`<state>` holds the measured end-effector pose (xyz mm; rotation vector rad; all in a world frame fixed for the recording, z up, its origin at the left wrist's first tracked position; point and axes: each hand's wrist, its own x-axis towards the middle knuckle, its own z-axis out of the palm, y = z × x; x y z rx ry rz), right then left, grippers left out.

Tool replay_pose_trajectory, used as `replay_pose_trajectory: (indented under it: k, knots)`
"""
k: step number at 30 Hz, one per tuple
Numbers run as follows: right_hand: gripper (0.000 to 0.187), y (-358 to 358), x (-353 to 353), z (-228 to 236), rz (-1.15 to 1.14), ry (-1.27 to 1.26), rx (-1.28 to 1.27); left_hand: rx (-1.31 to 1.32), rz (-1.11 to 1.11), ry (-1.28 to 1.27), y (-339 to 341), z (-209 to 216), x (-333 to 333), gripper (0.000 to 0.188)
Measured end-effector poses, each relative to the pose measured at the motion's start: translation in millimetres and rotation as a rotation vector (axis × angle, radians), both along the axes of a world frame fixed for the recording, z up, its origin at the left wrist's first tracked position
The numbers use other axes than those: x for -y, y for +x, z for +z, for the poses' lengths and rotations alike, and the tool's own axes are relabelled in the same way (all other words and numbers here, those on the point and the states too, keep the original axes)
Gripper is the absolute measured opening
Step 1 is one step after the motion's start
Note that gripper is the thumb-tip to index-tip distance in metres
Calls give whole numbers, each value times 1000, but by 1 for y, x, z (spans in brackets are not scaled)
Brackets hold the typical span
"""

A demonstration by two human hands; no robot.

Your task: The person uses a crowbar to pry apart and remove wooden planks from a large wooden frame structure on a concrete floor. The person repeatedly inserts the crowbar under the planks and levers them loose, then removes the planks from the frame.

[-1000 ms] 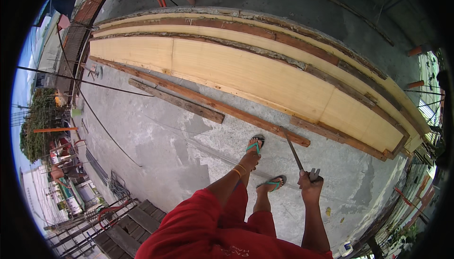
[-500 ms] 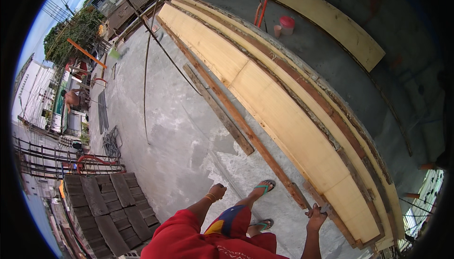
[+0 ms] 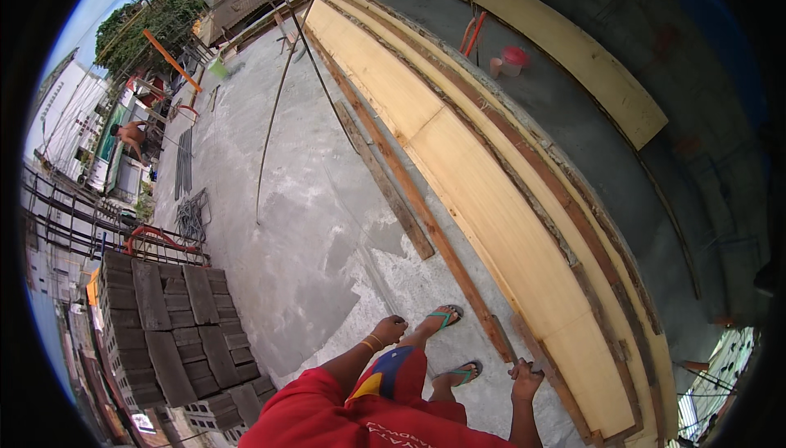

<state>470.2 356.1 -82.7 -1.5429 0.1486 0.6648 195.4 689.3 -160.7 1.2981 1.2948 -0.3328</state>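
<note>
Head view: slim tool [image 3: 511, 353], clasped in right fingers [image 3: 526, 372], extends beyond them.

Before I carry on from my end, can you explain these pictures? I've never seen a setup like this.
There's no robot here: these are a person's bare hands. Every picture comes from one fisheye camera worn on the head, looking down, so straight edges bend. The left hand hangs near the knee, with nothing visible in it. The right hand grips a tool, mostly hidden, so its kind is unclear. On the grey floor lie long pale panels, with two narrow timbers alongside. Grey blocks are stacked at lower left.
</note>
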Motion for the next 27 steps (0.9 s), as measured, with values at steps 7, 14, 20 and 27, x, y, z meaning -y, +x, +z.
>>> replay_pose_trajectory:
  k: [7,14,20,27]
  knots:
    - [37,-47,86,20,166,-120,-114,-159,62,-116,-74,20,87,33]
    - [34,-48,170,65,288,-262,-157,-301,-70,-153,-88,34,135,36]
    - [43,-72,238,133,240,-349,24,-122,-119,-27,-20,70,145,39]
    - [48,-65,301,172,-52,-296,58,-62,-222,66,52,96,154,38]
